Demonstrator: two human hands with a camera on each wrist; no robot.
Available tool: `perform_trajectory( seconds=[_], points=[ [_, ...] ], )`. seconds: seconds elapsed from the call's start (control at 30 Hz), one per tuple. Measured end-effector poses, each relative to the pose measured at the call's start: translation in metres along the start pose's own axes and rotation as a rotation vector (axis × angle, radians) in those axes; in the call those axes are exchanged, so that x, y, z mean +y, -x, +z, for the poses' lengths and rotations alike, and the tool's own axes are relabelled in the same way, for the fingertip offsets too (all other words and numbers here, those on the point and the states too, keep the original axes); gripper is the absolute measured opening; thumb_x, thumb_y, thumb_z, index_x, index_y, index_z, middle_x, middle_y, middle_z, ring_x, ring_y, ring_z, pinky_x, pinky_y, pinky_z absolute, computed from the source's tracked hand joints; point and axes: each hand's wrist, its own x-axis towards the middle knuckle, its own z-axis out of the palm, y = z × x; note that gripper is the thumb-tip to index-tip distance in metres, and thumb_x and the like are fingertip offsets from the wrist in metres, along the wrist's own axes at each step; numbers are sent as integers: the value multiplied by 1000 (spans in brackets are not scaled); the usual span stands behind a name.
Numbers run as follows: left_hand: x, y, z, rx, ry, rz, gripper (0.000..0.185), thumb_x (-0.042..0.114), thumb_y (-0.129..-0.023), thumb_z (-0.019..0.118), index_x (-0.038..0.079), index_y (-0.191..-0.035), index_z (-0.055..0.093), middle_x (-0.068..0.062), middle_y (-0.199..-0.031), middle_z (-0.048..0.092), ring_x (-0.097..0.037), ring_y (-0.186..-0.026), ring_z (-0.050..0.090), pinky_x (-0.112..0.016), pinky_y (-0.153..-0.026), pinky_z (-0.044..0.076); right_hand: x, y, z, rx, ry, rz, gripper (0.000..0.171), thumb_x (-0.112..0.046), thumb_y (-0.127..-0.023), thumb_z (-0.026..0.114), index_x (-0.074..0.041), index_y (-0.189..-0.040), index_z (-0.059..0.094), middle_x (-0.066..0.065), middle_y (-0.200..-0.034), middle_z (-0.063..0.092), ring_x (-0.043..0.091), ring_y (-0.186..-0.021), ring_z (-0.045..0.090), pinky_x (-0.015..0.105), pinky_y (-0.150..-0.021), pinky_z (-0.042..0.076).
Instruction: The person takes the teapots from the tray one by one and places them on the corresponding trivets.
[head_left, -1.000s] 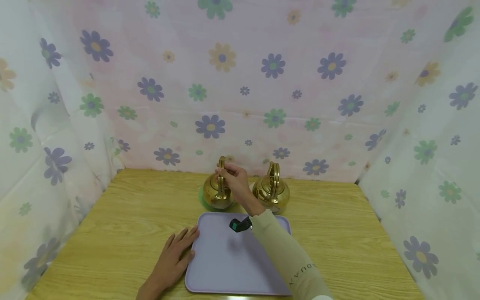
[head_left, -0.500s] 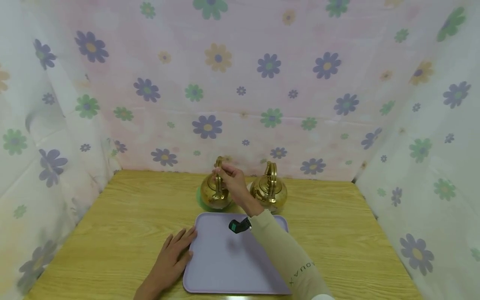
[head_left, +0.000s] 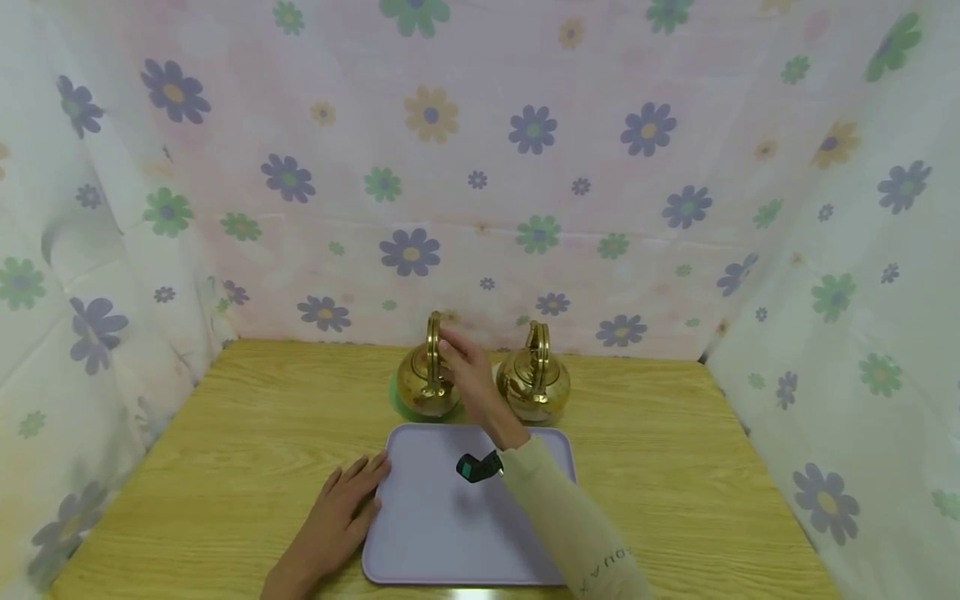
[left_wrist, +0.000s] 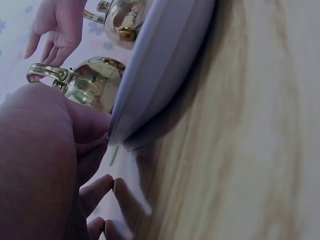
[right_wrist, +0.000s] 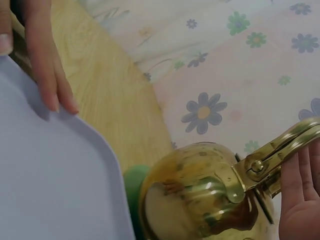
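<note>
A shiny brass kettle (head_left: 420, 392) with an upright loop handle stands on a green disc (head_left: 397, 404) behind the tray. My right hand (head_left: 476, 379) is at the right side of that handle, its fingers extended rather than wrapped round it. In the right wrist view the open palm (right_wrist: 302, 215) shows, with fingers reaching behind the handle (right_wrist: 280, 155); whether they touch it I cannot tell. My left hand (head_left: 333, 521) lies on the table with its fingers against the left edge of the pale purple tray (head_left: 450, 517).
A second brass kettle (head_left: 540, 396) stands just right of my right wrist. A black wrist device (head_left: 480, 467) hangs over the tray. Flowered cloth (head_left: 480, 208) walls in the wooden table (head_left: 660, 467) at the back and sides.
My right hand's fingertips and thumb, earlier across the left kettle's handle, have loosened and come away to its right. My left hand stays at the tray's edge.
</note>
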Motion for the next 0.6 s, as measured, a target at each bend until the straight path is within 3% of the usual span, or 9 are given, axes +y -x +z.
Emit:
perform_trajectory(
  seconds=[0.23, 0.43, 0.6],
  points=[
    [0, -2, -2, 16, -44, 22, 46, 6, -95, 64, 3, -141, 60, -11, -147, 58, -46, -135, 51, -73, -108, 28, 15, 28, -7, 14, -34, -49, 53, -19, -108, 50, 4, -154, 37, 23, -154, 46, 36, -140, 49, 40, -113, 45],
    [3, -7, -2, 37, -82, 31, 45, 8, -95, 64, 1, -139, 61, -13, -144, 61, -45, -132, 53, -71, -109, 31, 21, 51, -7, 38, 55, -98, 56, -15, -108, 50, 3, -157, 31, 24, -153, 46, 39, -140, 47, 37, -114, 43],
    [8, -10, -1, 35, -130, 10, 44, 11, -96, 63, 2, -140, 61, -14, -145, 59, -45, -135, 51, -69, -112, 28, 21, 75, -8, -3, 182, -81, 58, -18, -109, 49, 6, -157, 28, 25, -155, 44, 37, -144, 44, 41, -118, 39]
  ],
)
